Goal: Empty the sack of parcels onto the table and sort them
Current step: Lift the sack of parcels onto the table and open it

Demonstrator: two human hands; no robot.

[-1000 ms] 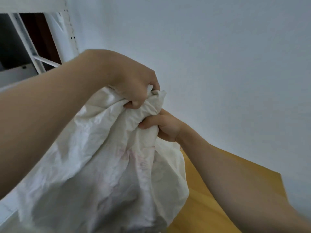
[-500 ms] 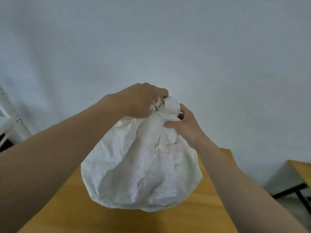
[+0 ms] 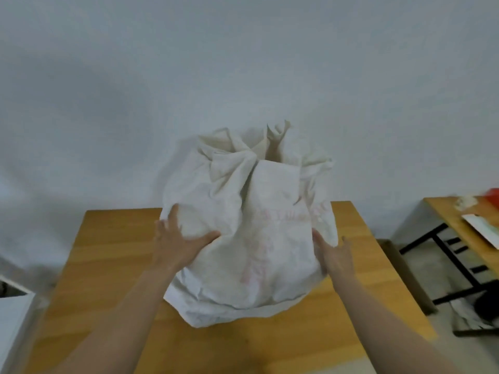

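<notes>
The big white sack (image 3: 251, 238) stood in the middle of the wooden table (image 3: 113, 252), its top loose. The left hand (image 3: 178, 244) pressed flat at its nine o'clock side, the right hand (image 3: 334, 255) at three o'clock, fingers straight, pinching nothing. I thought they were there to stop it flopping over. No parcels showed yet.

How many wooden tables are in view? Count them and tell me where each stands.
2. The near table stands in front, carrying the white sack; the second table is at the right edge, partly cut off. Others could lie outside view.
</notes>
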